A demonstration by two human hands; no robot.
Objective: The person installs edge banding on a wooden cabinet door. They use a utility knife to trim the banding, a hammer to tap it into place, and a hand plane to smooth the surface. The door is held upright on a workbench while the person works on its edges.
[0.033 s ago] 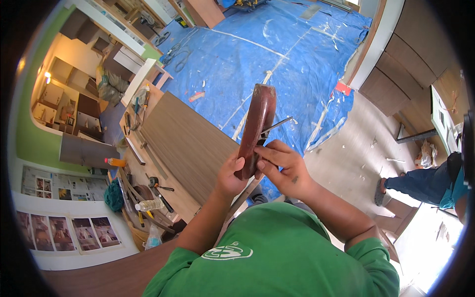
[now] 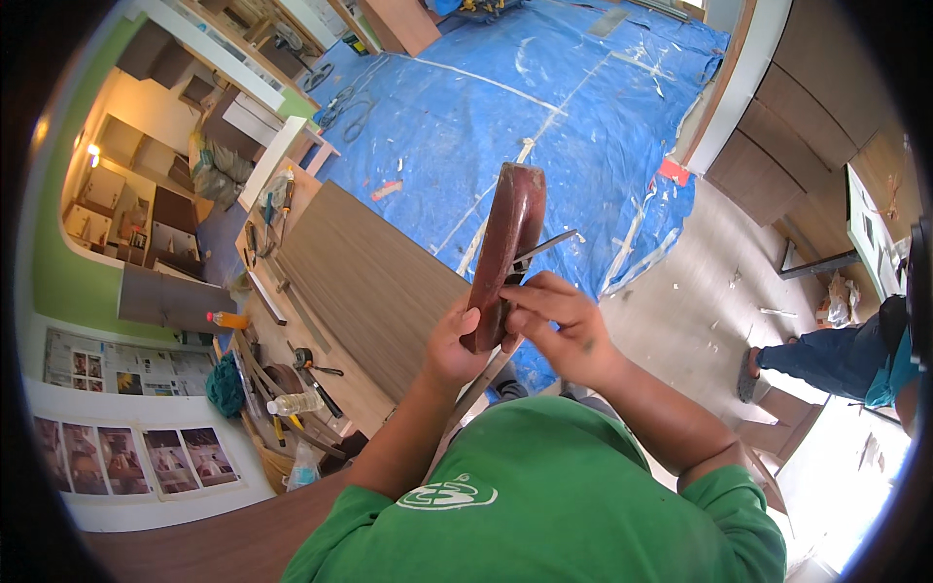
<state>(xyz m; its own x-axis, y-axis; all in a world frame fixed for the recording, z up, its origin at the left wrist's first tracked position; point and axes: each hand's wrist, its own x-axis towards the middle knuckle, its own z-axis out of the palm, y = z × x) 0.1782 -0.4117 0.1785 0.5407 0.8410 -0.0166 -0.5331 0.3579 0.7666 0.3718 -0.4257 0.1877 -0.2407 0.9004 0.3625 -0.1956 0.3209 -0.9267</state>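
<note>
A reddish-brown wooden hand plane (image 2: 506, 238) is held up on edge in front of my chest, its long body tilted slightly. A thin metal blade (image 2: 550, 249) sticks out of its right side. My left hand (image 2: 456, 348) is closed around the plane's lower end, with the thumb on the near face. My right hand (image 2: 562, 328) has its fingertips bent against the plane's right side, just below the blade. What those fingertips pinch is partly hidden.
A wood-grain board (image 2: 360, 282) lies on the workbench to my left, beside a tape measure (image 2: 303, 358), a clear bottle (image 2: 294, 403) and an orange bottle (image 2: 227, 319). Blue sheeting (image 2: 437, 117) covers the floor ahead. Another person's leg (image 2: 816, 371) shows at the right.
The fingers of my right hand have shifted very slightly against the hand plane. The plane and my left hand look the same.
</note>
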